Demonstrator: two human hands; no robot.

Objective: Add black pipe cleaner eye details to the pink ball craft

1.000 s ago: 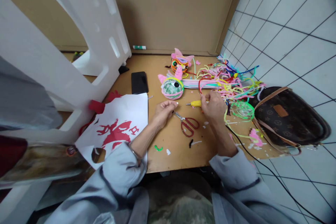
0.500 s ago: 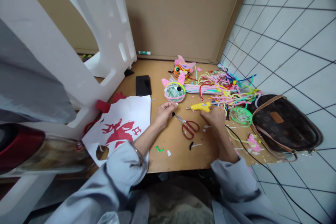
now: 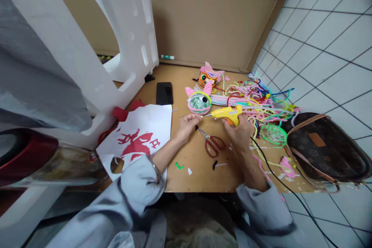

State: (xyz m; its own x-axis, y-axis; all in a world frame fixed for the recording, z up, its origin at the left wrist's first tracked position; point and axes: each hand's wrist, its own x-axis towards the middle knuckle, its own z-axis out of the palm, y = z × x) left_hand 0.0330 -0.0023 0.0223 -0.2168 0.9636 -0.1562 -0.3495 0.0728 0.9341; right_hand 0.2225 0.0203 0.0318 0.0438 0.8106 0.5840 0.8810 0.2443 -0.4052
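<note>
My right hand [image 3: 240,131] grips a yellow hot glue gun [image 3: 228,112], its nozzle pointing left. That nozzle is close to the fingertips of my left hand [image 3: 187,126], which pinch a small white piece [image 3: 201,116]; whether nozzle and piece touch I cannot tell. Just behind the fingers sits a round ornament [image 3: 199,103] with a green-patterned body, pink ears, a yellow band and a black-and-white eye. Behind it is an orange animal-like ornament [image 3: 208,80] with pink ears. Red-handled scissors [image 3: 214,145] lie open in front of my hands.
Pipe cleaners [image 3: 255,100] are heaped at right, beside a green mesh ball [image 3: 274,135] and a brown handbag [image 3: 328,149]. A black cord [image 3: 279,180] runs off lower right. At left lie a phone [image 3: 164,93] and white paper [image 3: 161,120] with red cutouts. Cardboard [image 3: 203,19] stands behind.
The glue gun has lifted and come nearer my left fingertips, its nozzle now beside the white piece. My left hand keeps its pinch. The whole view has shifted slightly.
</note>
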